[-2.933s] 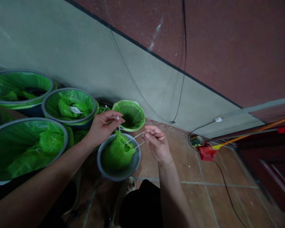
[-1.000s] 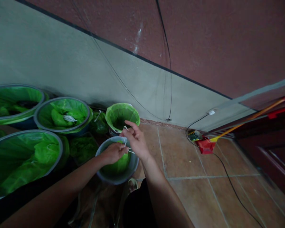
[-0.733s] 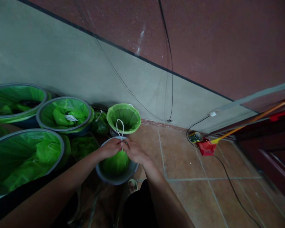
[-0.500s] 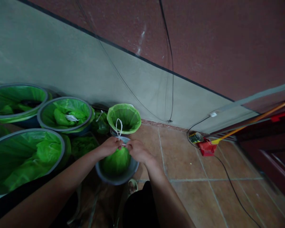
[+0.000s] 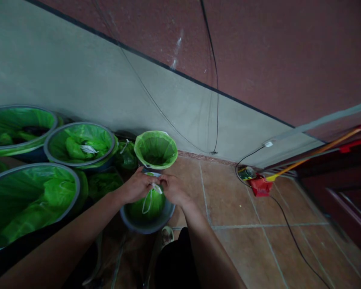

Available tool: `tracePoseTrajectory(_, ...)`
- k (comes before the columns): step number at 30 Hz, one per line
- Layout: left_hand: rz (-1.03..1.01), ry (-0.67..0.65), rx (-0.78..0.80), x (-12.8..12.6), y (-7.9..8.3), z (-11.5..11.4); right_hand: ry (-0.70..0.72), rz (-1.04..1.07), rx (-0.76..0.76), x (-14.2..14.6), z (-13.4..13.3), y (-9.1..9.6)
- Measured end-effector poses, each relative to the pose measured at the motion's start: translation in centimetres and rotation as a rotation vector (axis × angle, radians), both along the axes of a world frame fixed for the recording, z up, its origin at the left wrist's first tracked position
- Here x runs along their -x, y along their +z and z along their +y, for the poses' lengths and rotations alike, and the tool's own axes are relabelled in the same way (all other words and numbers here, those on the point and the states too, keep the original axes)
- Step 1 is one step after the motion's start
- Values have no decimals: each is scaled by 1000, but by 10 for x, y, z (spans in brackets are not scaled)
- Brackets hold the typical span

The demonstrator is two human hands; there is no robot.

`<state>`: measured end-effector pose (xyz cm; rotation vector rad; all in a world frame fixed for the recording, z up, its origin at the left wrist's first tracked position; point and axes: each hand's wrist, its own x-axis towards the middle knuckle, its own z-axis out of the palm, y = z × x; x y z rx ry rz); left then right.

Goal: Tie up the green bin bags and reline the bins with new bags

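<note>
Between my feet stands a grey bin (image 5: 146, 231) with a gathered green garbage bag (image 5: 149, 205) in it. My left hand (image 5: 137, 186) pinches the white drawstring (image 5: 151, 200) at the bag's neck. From the other side, my right hand (image 5: 173, 189) is closed on the same drawstring, fingertips almost meeting the left ones. One loop of the string hangs down over the bag. Just beyond my hands is a smaller bin (image 5: 156, 161) lined with a green bag folded over its rim.
Large grey bins with green liners crowd the left: one in front (image 5: 77, 188), one behind it (image 5: 112, 148), another in the far corner (image 5: 52, 120). A tied green bag (image 5: 126, 154) lies by the wall. Rightward are a red dustpan (image 5: 261, 187), a tin (image 5: 247, 173) and a black cable (image 5: 289, 224).
The drawstring loop that stood up above my hands now hangs down in front of the bag. My left hand has turned over and its fingers have shifted at the bag's neck.
</note>
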<state>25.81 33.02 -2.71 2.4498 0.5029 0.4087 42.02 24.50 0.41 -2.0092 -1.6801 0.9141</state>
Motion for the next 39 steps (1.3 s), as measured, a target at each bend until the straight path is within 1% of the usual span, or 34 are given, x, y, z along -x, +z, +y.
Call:
tracePoseTrajectory(3, -81, -37, -106, 1, -4, -1, 52, 113, -43, 2, 4, -1)
tracePoseTrajectory(7, -162, -20, -246, 2, -6, -3, 6, 257, -80, -1, 7, 0)
tracePoseTrajectory(11, -252, 20, -339, 2, -5, -4, -52, 398, 5, -5, 7, -6)
tracePoseTrajectory(13, -297, 26, -371, 1, -3, -4, -76, 417, 31, -5, 7, -12)
tracePoseTrajectory(16, -346, 32, -391, 1, -1, -4, -93, 447, 13, -3, 9, -17)
tracePoseTrajectory(19, -421, 56, -413, 1, -1, -5, -110, 587, -11, 1, 10, -16)
tracePoseTrajectory(21, -477, 77, -425, 1, -3, -5, -110, 707, -5, 3, 10, -13)
tracePoseTrajectory(23, -494, 107, -430, 0, -4, -5, -115, 776, 10, 5, 10, -10)
tracePoseTrajectory(25, -470, 168, -428, 0, -2, -4, -146, 750, -3, 4, 10, -9)
tracePoseTrajectory(28, -410, 248, -405, -1, 3, -4, -224, 587, -89, 2, 10, -10)
tracePoseTrajectory(31, -349, 267, -371, -1, 7, -5, -279, 371, -181, 1, 11, -10)
tracePoseTrajectory(33, -298, 276, -337, 0, 7, -5, -302, 254, -211, 0, 13, -9)
tracePoseTrajectory(36, -208, 276, -240, 2, 9, -5, -312, 177, -209, -2, 15, -6)
tracePoseTrajectory(39, -107, 276, -128, 4, 10, -3, -285, 186, -151, -8, 14, -3)
